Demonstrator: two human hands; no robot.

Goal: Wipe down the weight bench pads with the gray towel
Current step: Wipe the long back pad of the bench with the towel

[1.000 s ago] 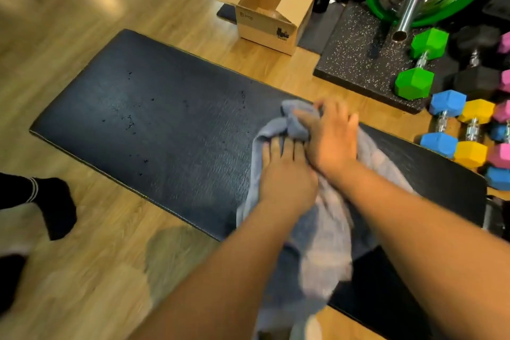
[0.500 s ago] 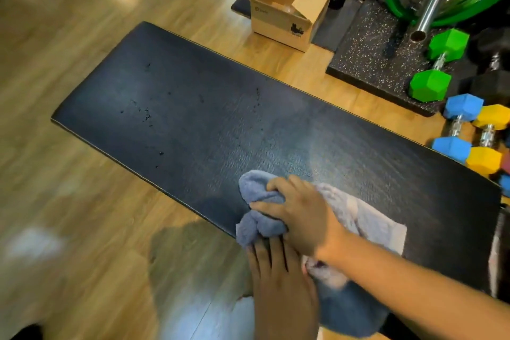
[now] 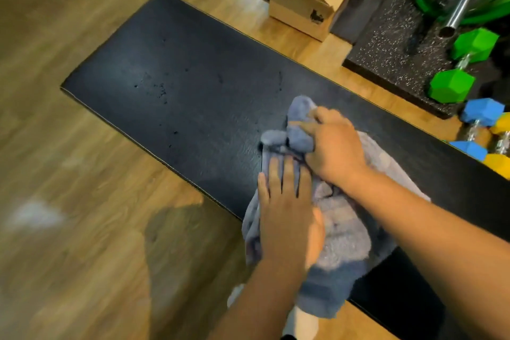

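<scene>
Broadly: wooden floor (image 3: 82, 174) takes up the left side, motion-blurred, with the grain hard to read. A dark shadow patch lies on it just below the pad's near edge.

The black bench pad (image 3: 193, 77) runs diagonally from upper left to lower right. Its rounded left end is in full view; the right end is cut off by the frame and partly hidden under both forearms. Small dark specks dot the left stretch, which lies uncovered and open to a sweep. A narrow strip of floor separates the far edge from a cardboard box (image 3: 300, 8) and a speckled mat (image 3: 392, 50). A green dumbbell (image 3: 452, 85) and a blue dumbbell (image 3: 483, 112) lie near the pad's far right edge; the blue one is clipped by the frame.

The gray towel (image 3: 345, 234) sits bunched on the pad's right-centre. It spills over the near edge, and its lower end hangs toward the floor.

Left hand (image 3: 287, 215): fingers (image 3: 289, 174) straight and close together, pressed flat on the towel at the near edge. The thumb is hard to make out.

Right hand (image 3: 334, 146): fingers curled, gripping a raised fold of towel; the fingertips are buried in the cloth.
</scene>
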